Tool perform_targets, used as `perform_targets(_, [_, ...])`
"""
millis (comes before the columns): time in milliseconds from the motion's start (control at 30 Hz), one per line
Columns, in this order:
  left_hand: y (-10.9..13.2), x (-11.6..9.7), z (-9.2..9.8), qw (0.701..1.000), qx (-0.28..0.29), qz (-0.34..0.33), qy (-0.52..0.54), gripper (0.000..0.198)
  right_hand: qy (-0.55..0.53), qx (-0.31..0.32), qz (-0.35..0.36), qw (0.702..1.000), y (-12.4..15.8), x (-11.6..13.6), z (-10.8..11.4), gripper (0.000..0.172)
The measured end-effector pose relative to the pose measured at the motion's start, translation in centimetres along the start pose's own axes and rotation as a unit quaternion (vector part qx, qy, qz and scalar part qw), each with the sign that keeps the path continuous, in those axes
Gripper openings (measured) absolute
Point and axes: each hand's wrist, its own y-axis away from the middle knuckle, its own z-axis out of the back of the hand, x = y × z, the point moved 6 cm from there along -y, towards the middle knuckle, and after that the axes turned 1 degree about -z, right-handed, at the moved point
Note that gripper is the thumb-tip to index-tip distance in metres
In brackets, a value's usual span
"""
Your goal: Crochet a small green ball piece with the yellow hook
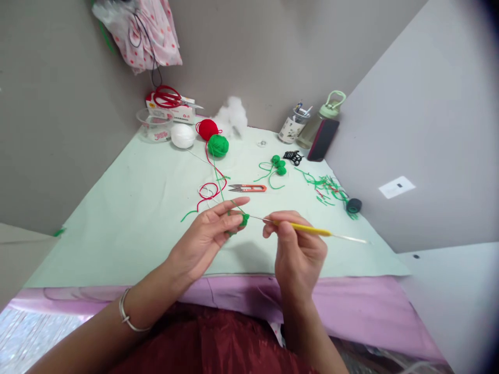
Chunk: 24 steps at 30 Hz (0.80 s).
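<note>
My left hand (212, 228) pinches a small green crochet piece (245, 219) between thumb and fingers. Green yarn runs over its raised index finger, back to the green yarn ball (218, 146). In my right hand (298, 244) is a crochet hook with a yellow handle (307, 228), gripped like a pen. The hook's thin metal tip reaches left to the green piece; whether it is inside a stitch I cannot tell. Just beyond my hands lie orange thread snips (249, 188), blades pointing left.
A white yarn ball (183, 136), a red yarn ball (208, 130) and white stuffing (234, 115) stand at the back. Small green crocheted pieces (279, 165), a black hair clip (293, 157) and yarn scraps (327, 188) lie right. A phone (323, 140) leans against a bottle (312, 130).
</note>
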Motion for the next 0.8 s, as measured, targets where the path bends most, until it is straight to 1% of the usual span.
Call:
perform_targets(33, [0.1,-0.3,0.1,1.000,-0.005,-0.020,-0.022,0.037,-0.038,0.004,-0.034,0.999,-0.2,-0.4,-0.2,0.019])
perform_targets(67, [0.2,-0.5,0.1,0.998,-0.008,-0.037,-0.046,0.037,-0.063,0.013,-0.053,0.997,-0.2,-0.6,-0.5,0.019])
perform_targets(167, [0.6,-0.7,-0.2,0.994,-0.011,-0.058,-0.094,0.038,-0.067,0.030,-0.057,0.996,-0.1,-0.7,-1.1,0.014])
perform_targets(267, [0.8,-0.2,-0.4,0.997,-0.008,-0.028,-0.065,0.046,-0.077,0.027,-0.058,0.995,0.3,-0.9,-1.1,0.013])
perform_targets(367, [0.6,0.3,-0.5,0.999,0.017,0.014,-0.024,0.050,-0.120,0.027,-0.083,0.989,0.4,-1.4,-0.9,0.014])
perform_targets(433, [0.4,0.6,-0.6,0.999,0.037,0.034,0.005,0.048,-0.139,0.009,-0.105,0.985,0.2,-1.8,-0.5,0.015])
perform_targets(533, [0.3,0.6,-0.5,0.997,0.053,0.043,0.043,0.040,-0.161,-0.019,-0.144,0.976,-0.2,-2.3,0.0,0.021])
perform_targets(633, [0.4,0.4,-0.6,0.998,0.054,0.030,0.029,0.036,-0.190,-0.012,-0.177,0.966,-0.4,-2.6,0.0,0.023])
perform_targets(733, [0.7,0.2,-0.7,0.998,0.043,-0.004,-0.042,0.035,-0.196,0.032,-0.169,0.965,-0.1,-2.2,-0.6,0.020])
perform_targets(800, [0.9,0.0,-0.9,0.995,0.040,-0.032,-0.083,0.034,-0.167,0.055,-0.134,0.975,0.2,-1.7,-0.7,0.013])
